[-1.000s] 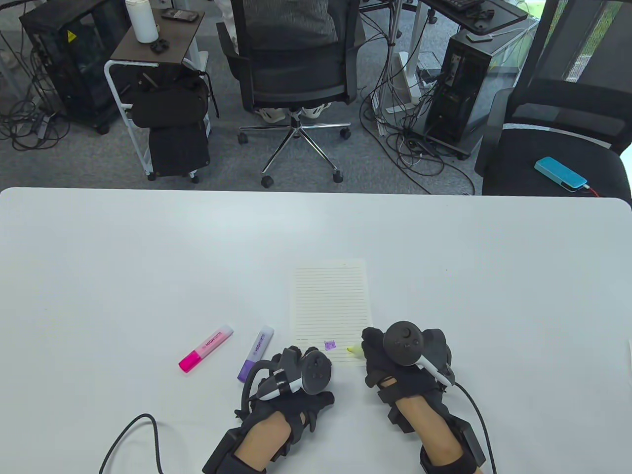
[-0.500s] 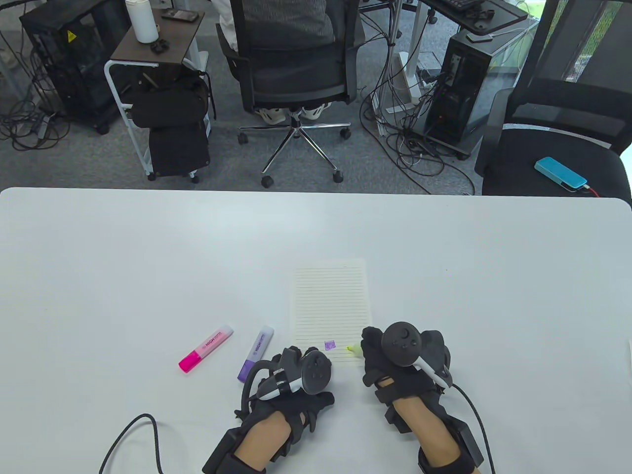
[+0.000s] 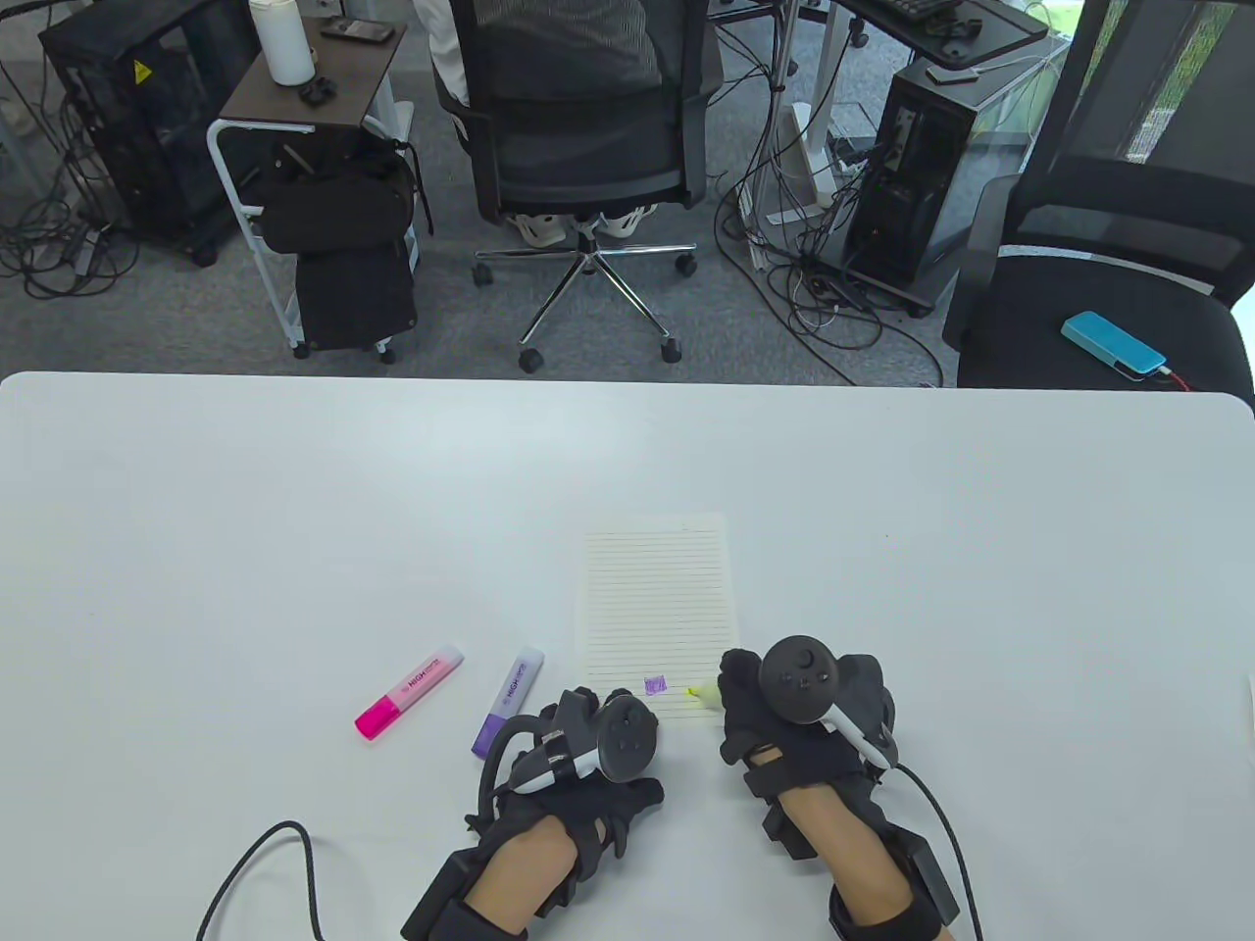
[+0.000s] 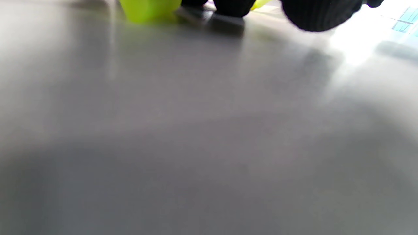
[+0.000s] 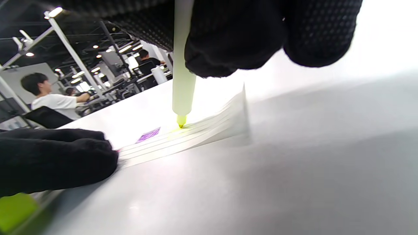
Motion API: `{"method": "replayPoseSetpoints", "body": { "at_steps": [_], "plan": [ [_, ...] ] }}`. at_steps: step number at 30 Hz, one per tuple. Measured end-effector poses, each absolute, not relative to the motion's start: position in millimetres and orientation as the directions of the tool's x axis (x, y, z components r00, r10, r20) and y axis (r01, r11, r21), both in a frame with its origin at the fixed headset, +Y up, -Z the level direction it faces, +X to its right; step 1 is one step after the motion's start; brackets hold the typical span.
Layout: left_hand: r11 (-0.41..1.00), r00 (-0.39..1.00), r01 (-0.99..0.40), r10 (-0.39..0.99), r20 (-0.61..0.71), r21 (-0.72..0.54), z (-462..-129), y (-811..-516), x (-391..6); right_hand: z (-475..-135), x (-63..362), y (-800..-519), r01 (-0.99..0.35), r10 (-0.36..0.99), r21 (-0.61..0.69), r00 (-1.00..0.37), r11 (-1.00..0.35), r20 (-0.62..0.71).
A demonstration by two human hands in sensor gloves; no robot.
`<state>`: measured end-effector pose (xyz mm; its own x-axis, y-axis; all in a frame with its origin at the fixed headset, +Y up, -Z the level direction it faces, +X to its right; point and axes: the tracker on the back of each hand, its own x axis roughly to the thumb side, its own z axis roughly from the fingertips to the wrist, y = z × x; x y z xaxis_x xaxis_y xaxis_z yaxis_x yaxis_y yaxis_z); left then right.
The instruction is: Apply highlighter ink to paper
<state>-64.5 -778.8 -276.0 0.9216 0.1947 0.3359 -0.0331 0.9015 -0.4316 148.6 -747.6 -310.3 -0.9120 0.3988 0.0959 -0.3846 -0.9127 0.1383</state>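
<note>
Almost nothing is shifting over the last second: my right hand [image 3: 799,711] is still gripping the yellow highlighter [image 5: 182,81], its tip [image 5: 181,124] touching the paper [image 3: 657,608] just left of that grip, beside the purple mark [image 3: 655,685]. The tip is creeping only slightly, so I judge the yellow stroke is barely starting. My left hand [image 3: 588,750] is resting on the sheet's near corner; I cannot tell whether that grip is closed. The lime cap [image 4: 148,8] is lying on the bench by it.

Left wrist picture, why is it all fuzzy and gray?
Left wrist view: camera sits too close to the table, so it blurs; glare whitens the top right. Right wrist view: highlighter tip looks sharp, background washed out. Table view: crisp, evenly lit.
</note>
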Motion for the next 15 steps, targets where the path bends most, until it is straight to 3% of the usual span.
{"method": "replayPoseSetpoints", "body": {
  "at_steps": [4, 9, 13, 15],
  "plan": [
    [0.900, 0.922, -0.034, 0.196, 0.335, -0.434, -276.1, -778.8, -64.3, -310.1, 146.9, -751.2, -0.430, 0.457, 0.191, -0.880, -0.883, 0.129],
    [0.899, 0.922, -0.033, 0.196, 0.334, -0.436, -276.1, -778.9, -64.3, -309.1, 148.7, -745.1, -0.364, 0.379, 0.143, -0.920, -0.920, 0.100],
    [0.899, 0.922, -0.034, 0.197, 0.334, -0.437, -276.2, -779.1, -64.1, -309.3, 148.0, -749.5, -0.428, 0.455, 0.200, -0.882, -0.881, 0.122],
    [0.899, 0.922, -0.034, 0.197, 0.334, -0.437, -276.2, -779.1, -64.2, -309.6, 147.8, -747.8, -0.399, 0.424, 0.187, -0.898, -0.897, 0.115]
  ]
}}
